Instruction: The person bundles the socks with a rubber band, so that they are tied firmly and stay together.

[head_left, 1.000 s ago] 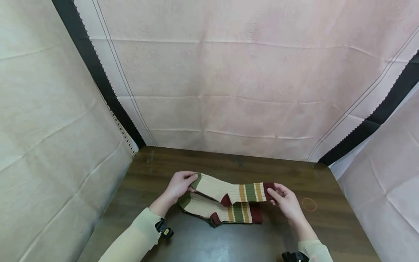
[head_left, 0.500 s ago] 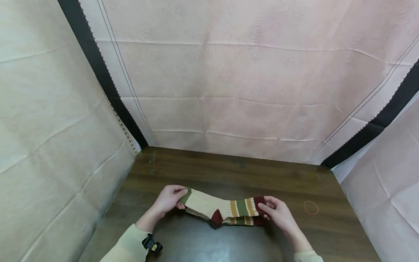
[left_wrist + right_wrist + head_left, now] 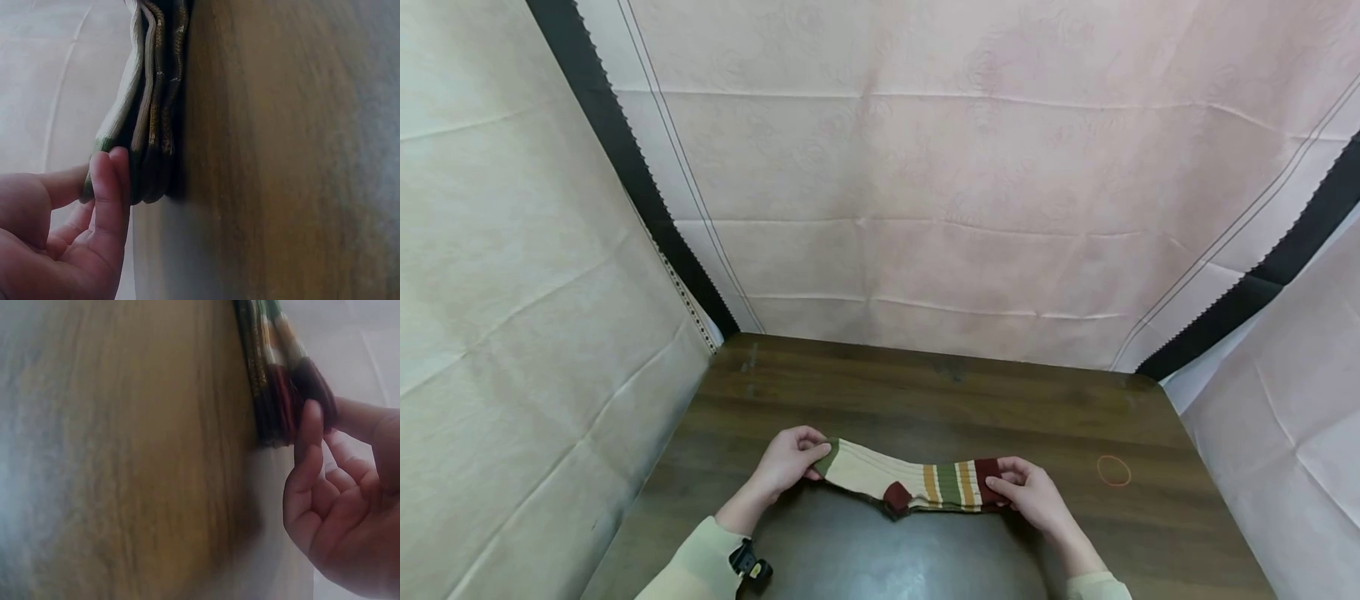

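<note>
A cream ribbed sock (image 3: 872, 472) with a green toe, a burgundy heel and cuff, and yellow and green stripes is stretched sideways over the table. My left hand (image 3: 784, 462) pinches its toe end between thumb and fingers. At the cuff, my right hand (image 3: 1036, 498) pinches the burgundy edge. Beneath lies a stack of flat socks (image 3: 159, 106), seen edge-on in the left wrist view, with darker layers lower down. The top sock's toe stands slightly apart from them. The right wrist view shows the stacked cuffs (image 3: 278, 412) just under the held one.
An orange rubber band (image 3: 1116, 486) lies on the brown wooden table (image 3: 880, 375) to the right of the socks. Pale fabric walls (image 3: 880, 183) enclose the table at the back and both sides.
Both hands have brought the held sock down and toward me, onto the lower socks. In the head view it now covers nearly all of the sock beneath, which showed plainly before.
</note>
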The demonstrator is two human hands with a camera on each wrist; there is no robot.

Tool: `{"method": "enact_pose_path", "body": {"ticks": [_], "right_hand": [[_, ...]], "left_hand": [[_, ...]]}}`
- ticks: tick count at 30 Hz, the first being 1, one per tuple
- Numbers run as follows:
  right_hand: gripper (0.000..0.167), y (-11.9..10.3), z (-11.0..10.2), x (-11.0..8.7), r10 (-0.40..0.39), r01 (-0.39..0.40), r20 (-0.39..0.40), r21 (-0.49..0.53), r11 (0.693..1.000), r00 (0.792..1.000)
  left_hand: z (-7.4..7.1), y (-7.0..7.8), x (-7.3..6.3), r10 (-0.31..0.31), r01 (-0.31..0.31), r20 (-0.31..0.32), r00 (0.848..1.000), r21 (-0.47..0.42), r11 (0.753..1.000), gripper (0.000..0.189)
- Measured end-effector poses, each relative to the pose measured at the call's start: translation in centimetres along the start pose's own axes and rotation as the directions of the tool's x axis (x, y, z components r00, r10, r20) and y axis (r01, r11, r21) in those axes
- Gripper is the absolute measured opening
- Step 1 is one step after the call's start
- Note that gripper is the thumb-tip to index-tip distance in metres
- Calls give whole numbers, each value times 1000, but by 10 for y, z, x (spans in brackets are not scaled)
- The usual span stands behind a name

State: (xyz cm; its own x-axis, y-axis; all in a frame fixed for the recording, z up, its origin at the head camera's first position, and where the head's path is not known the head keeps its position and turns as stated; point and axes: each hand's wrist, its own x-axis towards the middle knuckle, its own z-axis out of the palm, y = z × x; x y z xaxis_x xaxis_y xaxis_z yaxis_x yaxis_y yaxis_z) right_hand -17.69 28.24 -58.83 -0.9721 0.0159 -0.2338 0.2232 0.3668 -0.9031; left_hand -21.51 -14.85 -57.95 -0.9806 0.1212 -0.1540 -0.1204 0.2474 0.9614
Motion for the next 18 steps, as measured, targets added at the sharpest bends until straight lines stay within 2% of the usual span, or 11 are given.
{"method": "enact_pose_path", "body": {"ticks": [5,13,18], "right_hand": [[43,0,-2,0,2,-1,29,-10,1000,1000],[44,-4,-6,-2,-8,5,102,25,1000,995],[43,-7,-6,-2,3,-5,101,13,1000,995]], "left_hand": [[1,0,0,-8,8,-23,1000,-14,1000,16],[0,8,2,-32,31,-23,999,-66,997,15],[0,7,2,-36,34,-24,999,-60,998,15]]}}
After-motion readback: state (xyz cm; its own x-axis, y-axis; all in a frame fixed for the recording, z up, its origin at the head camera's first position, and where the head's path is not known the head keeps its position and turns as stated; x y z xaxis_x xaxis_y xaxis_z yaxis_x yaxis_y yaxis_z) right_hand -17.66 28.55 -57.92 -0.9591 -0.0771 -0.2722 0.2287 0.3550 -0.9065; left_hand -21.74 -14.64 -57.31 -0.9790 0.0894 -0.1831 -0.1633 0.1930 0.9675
